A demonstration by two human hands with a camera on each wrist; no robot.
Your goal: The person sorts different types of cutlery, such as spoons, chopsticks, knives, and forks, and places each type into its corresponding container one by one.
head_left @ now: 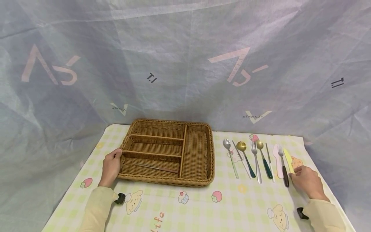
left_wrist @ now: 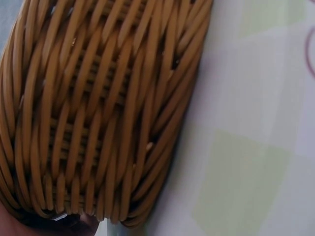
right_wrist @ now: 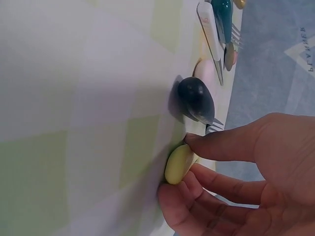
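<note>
A brown wicker cutlery basket (head_left: 197, 154) with several compartments lies on the table. My left hand (head_left: 111, 166) holds its left rim; the basket's woven wall (left_wrist: 98, 108) fills most of the left wrist view, with only a bit of hand at the bottom. Inside the front compartment is a slim knife (head_left: 169, 169) with a brownish handle. Far right, my right hand (head_left: 308, 181) pinches the handle end of a yellow knife (right_wrist: 178, 166) between thumb and fingers. Just left of it is a dark-handled fork (head_left: 285, 175), and beyond that a pink knife (head_left: 277, 161).
Between basket and right hand, a row of cutlery lies on the checked tablecloth (head_left: 200, 209): a green-handled spoon (head_left: 233, 164), a gold ladle-like spoon (head_left: 241, 146), a silver fork (head_left: 257, 167), a gold spoon (head_left: 260, 145) and slim knives. A grey cloth (head_left: 174, 96) hangs behind.
</note>
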